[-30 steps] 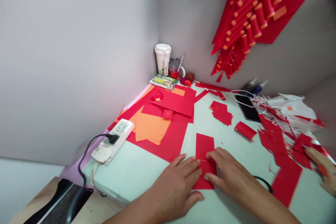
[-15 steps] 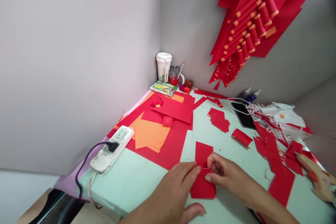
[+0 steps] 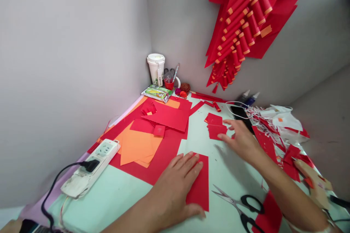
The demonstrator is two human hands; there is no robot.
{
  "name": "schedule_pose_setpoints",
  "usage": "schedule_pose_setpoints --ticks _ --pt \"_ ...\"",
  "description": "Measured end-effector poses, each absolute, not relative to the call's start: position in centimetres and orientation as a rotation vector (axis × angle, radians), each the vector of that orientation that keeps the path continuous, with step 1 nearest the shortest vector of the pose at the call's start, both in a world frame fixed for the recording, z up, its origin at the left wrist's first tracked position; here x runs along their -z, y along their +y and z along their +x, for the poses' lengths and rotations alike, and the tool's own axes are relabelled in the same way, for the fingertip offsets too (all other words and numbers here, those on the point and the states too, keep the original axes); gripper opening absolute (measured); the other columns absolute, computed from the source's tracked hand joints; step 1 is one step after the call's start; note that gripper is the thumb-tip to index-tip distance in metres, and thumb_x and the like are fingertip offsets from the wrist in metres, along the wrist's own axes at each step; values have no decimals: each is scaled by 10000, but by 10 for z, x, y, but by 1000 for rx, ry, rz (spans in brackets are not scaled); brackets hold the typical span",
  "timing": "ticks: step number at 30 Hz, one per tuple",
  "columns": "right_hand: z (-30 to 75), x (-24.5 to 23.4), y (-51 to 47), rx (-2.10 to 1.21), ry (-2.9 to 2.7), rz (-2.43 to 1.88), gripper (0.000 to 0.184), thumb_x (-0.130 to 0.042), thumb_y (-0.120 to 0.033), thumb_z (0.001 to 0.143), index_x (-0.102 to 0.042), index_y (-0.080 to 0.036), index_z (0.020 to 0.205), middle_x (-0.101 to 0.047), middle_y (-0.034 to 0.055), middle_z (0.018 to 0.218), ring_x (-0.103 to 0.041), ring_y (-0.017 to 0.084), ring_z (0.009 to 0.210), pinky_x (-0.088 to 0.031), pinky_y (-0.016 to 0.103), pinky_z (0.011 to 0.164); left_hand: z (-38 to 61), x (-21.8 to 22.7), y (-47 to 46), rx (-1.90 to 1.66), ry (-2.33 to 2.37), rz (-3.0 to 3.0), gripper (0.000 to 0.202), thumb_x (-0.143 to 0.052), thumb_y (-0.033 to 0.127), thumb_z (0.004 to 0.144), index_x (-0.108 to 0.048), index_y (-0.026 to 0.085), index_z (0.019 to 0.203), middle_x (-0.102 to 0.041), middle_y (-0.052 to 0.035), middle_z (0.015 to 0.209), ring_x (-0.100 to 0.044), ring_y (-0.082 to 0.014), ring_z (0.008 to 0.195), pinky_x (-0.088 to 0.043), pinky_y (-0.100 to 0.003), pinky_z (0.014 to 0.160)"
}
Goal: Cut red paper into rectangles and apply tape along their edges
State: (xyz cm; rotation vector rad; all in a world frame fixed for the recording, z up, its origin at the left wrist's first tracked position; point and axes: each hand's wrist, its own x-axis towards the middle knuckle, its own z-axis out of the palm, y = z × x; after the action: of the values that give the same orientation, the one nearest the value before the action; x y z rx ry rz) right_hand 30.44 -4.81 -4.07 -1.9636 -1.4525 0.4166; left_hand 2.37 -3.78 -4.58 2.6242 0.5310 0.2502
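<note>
My left hand (image 3: 182,180) lies flat with spread fingers on a red paper sheet (image 3: 201,180) near the table's front, covering its left part. Farther back, my right hand (image 3: 242,138) is beside a small group of red paper rectangles (image 3: 217,131). Its thumb and forefinger are apart at the group's right edge; whether they touch the paper I cannot tell. A pair of scissors (image 3: 232,201) with black handles lies spread on the table, right of the sheet and below my right forearm.
At left, a white power strip (image 3: 87,167) holds a black plug. Orange paper (image 3: 136,145) overlaps larger red sheets. A lidded cup (image 3: 156,69) stands in the corner. On the right are a phone (image 3: 242,116), paper scraps and a beige glue gun (image 3: 314,178). Red paper firecrackers (image 3: 243,32) hang above.
My right hand has left the paper under my left hand and moved back to the small red rectangles. The view has shifted right, and the scissors now show. My left hand stays on the red paper.
</note>
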Motion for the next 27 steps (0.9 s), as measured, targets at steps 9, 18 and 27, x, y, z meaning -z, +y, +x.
schedule_pose_setpoints --ticks 9,18,27 --pt "240 72 -114 -452 -2169 -1779 573 -687 -358 808 -560 -145 1325 -475 167 1438 -428 327 1322 -420 487 1051 11 56 -54 -114 522 2760 893 -605 658 772 -357 132 1451 -429 -173 1468 -388 -324 1368 -308 -524 1125" --pt "227 50 -140 -673 -2256 -1510 663 -659 -545 804 -561 -149 1327 -543 167 1378 -512 310 1262 -467 422 1014 8 48 -72 -635 493 2800 250 -511 336 953 -670 150 1003 -742 -86 964 -690 -207 903 -515 -350 836" --pt "196 44 -162 -1105 -1566 -1715 257 -470 -354 938 -668 -222 840 -674 -7 775 -620 154 738 -465 229 672 16 59 -80 -741 793 2473 495 -437 405 977 -535 178 548 -534 17 474 -491 -109 443 -355 -233 479"
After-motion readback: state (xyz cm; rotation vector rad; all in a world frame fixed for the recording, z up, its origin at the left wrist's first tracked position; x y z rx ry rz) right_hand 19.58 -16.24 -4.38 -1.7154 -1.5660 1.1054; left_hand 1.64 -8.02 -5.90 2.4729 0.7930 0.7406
